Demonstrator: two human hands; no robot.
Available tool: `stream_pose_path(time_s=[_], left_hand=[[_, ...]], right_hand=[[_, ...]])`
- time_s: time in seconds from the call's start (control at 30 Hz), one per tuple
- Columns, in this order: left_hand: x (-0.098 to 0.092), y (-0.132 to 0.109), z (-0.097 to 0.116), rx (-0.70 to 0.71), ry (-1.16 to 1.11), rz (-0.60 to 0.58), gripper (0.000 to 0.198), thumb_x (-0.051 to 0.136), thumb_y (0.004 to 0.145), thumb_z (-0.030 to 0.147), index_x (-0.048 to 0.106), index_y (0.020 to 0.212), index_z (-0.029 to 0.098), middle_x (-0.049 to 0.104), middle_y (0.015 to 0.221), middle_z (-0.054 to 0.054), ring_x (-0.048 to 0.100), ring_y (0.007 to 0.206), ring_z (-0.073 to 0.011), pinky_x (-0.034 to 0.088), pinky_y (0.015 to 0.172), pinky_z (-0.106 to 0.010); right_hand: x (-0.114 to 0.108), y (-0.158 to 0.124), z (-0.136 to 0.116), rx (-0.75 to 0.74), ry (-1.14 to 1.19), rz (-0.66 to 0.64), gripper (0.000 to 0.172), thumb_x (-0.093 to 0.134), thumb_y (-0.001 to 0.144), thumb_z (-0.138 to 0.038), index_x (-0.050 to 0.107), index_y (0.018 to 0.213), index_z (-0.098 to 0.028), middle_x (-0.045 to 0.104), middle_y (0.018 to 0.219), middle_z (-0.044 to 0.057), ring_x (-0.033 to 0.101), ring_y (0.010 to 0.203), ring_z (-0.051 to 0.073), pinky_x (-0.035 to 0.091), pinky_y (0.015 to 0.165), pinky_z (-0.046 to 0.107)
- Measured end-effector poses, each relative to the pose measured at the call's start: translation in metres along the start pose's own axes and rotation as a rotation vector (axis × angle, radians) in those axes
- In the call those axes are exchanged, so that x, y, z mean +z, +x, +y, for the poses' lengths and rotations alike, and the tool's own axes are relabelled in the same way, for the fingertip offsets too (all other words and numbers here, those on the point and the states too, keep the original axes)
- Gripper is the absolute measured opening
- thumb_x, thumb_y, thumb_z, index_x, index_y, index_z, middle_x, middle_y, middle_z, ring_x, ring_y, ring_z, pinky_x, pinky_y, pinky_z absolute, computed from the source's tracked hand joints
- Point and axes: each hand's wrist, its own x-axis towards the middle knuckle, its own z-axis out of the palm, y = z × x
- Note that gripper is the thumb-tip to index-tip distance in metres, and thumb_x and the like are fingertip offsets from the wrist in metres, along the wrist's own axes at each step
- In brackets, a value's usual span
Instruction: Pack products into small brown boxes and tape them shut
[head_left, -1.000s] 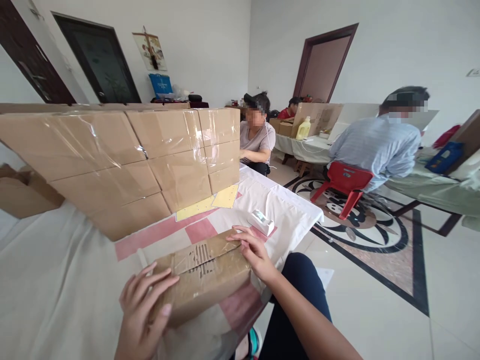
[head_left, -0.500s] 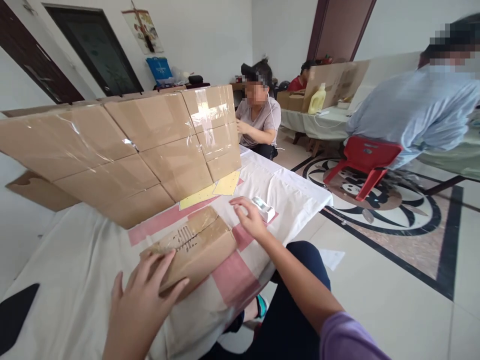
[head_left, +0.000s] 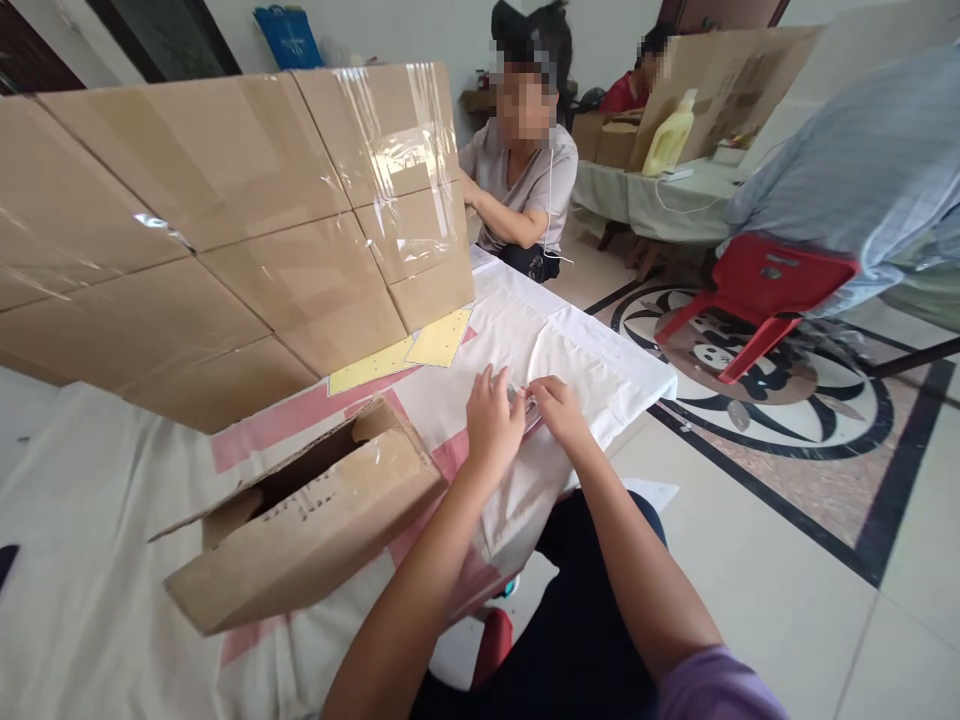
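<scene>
Far left: stack [head_left: 262, 220] of taped cartons, standing like a wall along the left and far part of the surface [head_left: 517, 310]. Blue bag [head_left: 289, 38] beyond it.

In front of the stack, on the left part of the surface, set in from the near edge: box [head_left: 330, 525], lying at a slant, top gaping, dark inside showing, print along the upper side. Nobody touching it. Yellow sheets [head_left: 439, 337] lie flat at the foot of the stack's right end.

Next right: left hand [head_left: 495, 415], then right hand [head_left: 559, 405], close together near the surface's near right corner. Between them a small pale dispenser [head_left: 532, 406], probably for tape, mostly covered. Left fingers bent in at it; right thumb and finger drawn together at its other side. Grasping or only touching: cannot tell for either hand.

Beyond the surface's far edge, a person in grey [head_left: 521, 185] crouches, arm behind the stack. Rightmost: red chair [head_left: 780, 280] on the floor, off the surface.

Step in hand, my read: drawing tape, box waiting unsealed. Next move seems to call for a steady dispenser, a firm pinch on the loose end and a clean tear, without dragging the cloth.
</scene>
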Motion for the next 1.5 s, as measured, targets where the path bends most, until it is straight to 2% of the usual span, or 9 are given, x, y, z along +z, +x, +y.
stream_pose_path(time_s=[0.13,0.33,0.47,0.6,0.67,0.8,0.93,1.23,1.5], left_hand=[[0.020,0.029,-0.030,-0.097,-0.243,0.017,0.033,0.046,0.103,0.030,0.063,0.129,0.018,0.064,0.133,-0.014,0.060,0.126,-0.0266,0.047,0.110,-0.046],[0.025,0.025,-0.044,-0.019,-0.306,0.064,0.033,0.045,0.104,0.036,0.064,0.126,0.021,0.065,0.125,-0.010,0.061,0.120,-0.0227,0.047,0.107,-0.040],[0.020,0.022,-0.055,0.016,-0.342,-0.062,0.062,0.057,0.097,0.045,0.040,0.152,0.022,0.047,0.150,-0.016,0.043,0.144,-0.0287,0.034,0.121,-0.049],[0.012,0.015,-0.062,0.110,-0.317,-0.235,0.097,0.073,0.085,0.047,0.017,0.161,0.027,0.024,0.165,-0.016,0.025,0.155,-0.0330,0.029,0.125,-0.053],[0.010,0.012,-0.060,0.177,-0.220,-0.248,0.108,0.079,0.077,0.041,0.013,0.161,0.027,0.021,0.166,-0.017,0.023,0.155,-0.0357,0.029,0.124,-0.055],[0.014,0.012,-0.053,0.224,-0.098,-0.155,0.111,0.078,0.071,0.030,0.012,0.160,0.021,0.030,0.160,-0.022,0.031,0.151,-0.0380,0.034,0.120,-0.058],[0.016,0.013,-0.049,0.209,-0.080,-0.140,0.112,0.080,0.068,0.033,0.015,0.158,0.018,0.034,0.157,-0.023,0.036,0.147,-0.0389,0.038,0.117,-0.057],[0.013,0.012,-0.045,0.158,-0.091,-0.144,0.111,0.080,0.067,0.039,0.021,0.158,0.018,0.039,0.153,-0.022,0.042,0.144,-0.0385,0.040,0.116,-0.056],[0.010,0.013,-0.040,0.134,-0.088,-0.148,0.105,0.079,0.070,0.037,0.023,0.158,0.020,0.040,0.153,-0.020,0.043,0.143,-0.0371,0.041,0.115,-0.055]], right_hand=[[-0.002,0.004,-0.003,0.068,-0.005,-0.065,0.036,0.046,0.087,-0.031,0.074,0.069,-0.017,0.071,0.105,0.009,0.065,0.099,0.021,0.045,0.093,0.032],[0.004,0.010,-0.007,0.148,-0.038,-0.177,0.031,0.051,0.084,-0.029,0.069,0.061,-0.016,0.072,0.077,0.007,0.066,0.077,0.019,0.046,0.074,0.028],[0.008,0.013,-0.007,0.142,-0.093,-0.186,0.027,0.053,0.079,-0.026,0.062,0.055,-0.018,0.066,0.065,0.004,0.063,0.073,0.019,0.044,0.068,0.027],[0.009,0.012,-0.011,0.105,-0.129,-0.130,0.028,0.056,0.078,-0.026,0.057,0.050,-0.019,0.063,0.062,0.004,0.062,0.073,0.019,0.044,0.067,0.027],[0.010,0.011,-0.013,0.099,-0.143,-0.102,0.028,0.056,0.079,-0.026,0.058,0.052,-0.019,0.063,0.064,0.004,0.062,0.072,0.019,0.044,0.068,0.027],[0.013,0.008,-0.013,0.086,-0.169,-0.047,0.022,0.054,0.078,-0.023,0.059,0.057,-0.019,0.067,0.077,0.006,0.063,0.083,0.021,0.046,0.080,0.030],[0.018,0.009,-0.010,0.080,-0.175,-0.005,0.021,0.051,0.082,-0.024,0.062,0.064,-0.019,0.068,0.086,0.007,0.062,0.096,0.023,0.046,0.091,0.033],[0.024,0.001,0.004,0.114,-0.145,0.078,0.024,0.055,0.084,-0.028,0.066,0.065,-0.020,0.067,0.109,0.011,0.054,0.114,0.028,0.044,0.100,0.038],[0.018,-0.005,0.003,0.140,-0.103,0.042,0.029,0.056,0.085,-0.023,0.063,0.058,-0.019,0.065,0.113,0.013,0.051,0.116,0.030,0.041,0.106,0.043]])
